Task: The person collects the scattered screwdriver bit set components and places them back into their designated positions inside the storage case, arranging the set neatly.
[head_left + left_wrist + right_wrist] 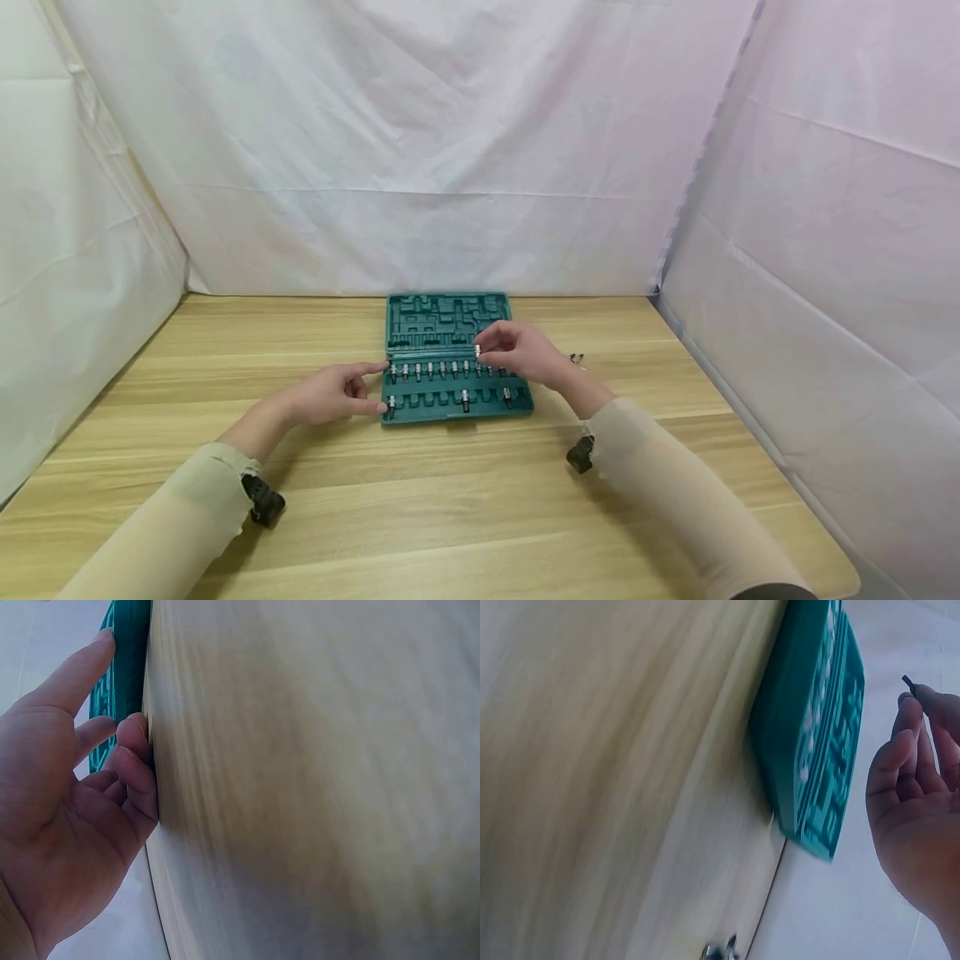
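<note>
An open green socket case (pixel 447 410) lies on the table, with a row of silver bit sockets and a few more in the row nearer me. My left hand (pixel 330 393) is at the case's left side, thumb (pixel 90 664) and forefinger spread apart and touching its edge; the other fingers bend in under the palm. Above the right part of the case, my right hand (pixel 521 354) pinches a small bit socket (pixel 477 352) between thumb and fingertips. In the right wrist view its dark tip (pixel 907 681) sticks out past the fingers.
Some loose bit sockets (pixel 576 358) lie on the wooden table (pixel 420 517) right of the case. The case's lid (pixel 447 315) stands open at the back, its moulded inside showing. White cloth (pixel 427 150) hangs behind and at both sides.
</note>
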`<state>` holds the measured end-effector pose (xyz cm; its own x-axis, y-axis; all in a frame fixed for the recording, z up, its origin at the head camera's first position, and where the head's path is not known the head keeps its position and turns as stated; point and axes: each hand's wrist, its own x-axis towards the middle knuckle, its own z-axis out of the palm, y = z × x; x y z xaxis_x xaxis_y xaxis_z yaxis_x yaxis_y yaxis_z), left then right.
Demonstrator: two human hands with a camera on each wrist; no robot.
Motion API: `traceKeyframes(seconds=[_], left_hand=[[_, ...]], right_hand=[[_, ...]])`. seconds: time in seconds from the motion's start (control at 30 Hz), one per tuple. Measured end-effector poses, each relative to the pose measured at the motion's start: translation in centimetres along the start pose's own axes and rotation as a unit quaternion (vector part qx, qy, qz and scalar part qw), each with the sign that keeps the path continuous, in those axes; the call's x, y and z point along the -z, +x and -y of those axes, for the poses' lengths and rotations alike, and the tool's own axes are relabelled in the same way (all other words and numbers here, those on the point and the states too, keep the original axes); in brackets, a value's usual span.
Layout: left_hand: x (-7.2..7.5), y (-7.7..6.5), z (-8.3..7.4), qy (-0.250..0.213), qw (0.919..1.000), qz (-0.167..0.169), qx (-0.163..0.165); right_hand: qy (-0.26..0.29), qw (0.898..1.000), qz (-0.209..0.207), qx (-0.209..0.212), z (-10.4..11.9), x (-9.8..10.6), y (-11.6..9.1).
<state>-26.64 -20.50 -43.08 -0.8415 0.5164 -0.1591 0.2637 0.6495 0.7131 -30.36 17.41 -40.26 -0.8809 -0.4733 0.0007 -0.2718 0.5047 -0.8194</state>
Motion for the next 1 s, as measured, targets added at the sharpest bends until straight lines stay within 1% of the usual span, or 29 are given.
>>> traceKeyframes(seconds=[0.3,0.47,0.7,0.83,1.0], left_hand=[[-0.2,0.0,0.0,-0.002,1.0000,-0.001,-0.003],[-0.1,-0.1,-0.1,-0.006,1.0000,-0.001,-0.002],[0.0,-0.1,-0.2,-0.014,0.9999,0.007,0.003],[0.0,-0.1,0.0,-0.012,0.9999,0.007,-0.003],[0.0,-0.1,0.0,-0.013,0.9998,0.006,-0.011]], right_hand=[[-0.019,0.999,0.030,0.017,1.8,-3.6,1.5],[-0.028,0.998,0.060,0.012,3.0,-5.5,2.1],[-0.048,0.995,0.087,-0.008,3.8,-8.1,3.1],[-0.067,0.993,0.101,-0.015,4.1,-9.1,3.5],[-0.097,0.989,0.106,-0.020,4.6,-9.7,3.8]])
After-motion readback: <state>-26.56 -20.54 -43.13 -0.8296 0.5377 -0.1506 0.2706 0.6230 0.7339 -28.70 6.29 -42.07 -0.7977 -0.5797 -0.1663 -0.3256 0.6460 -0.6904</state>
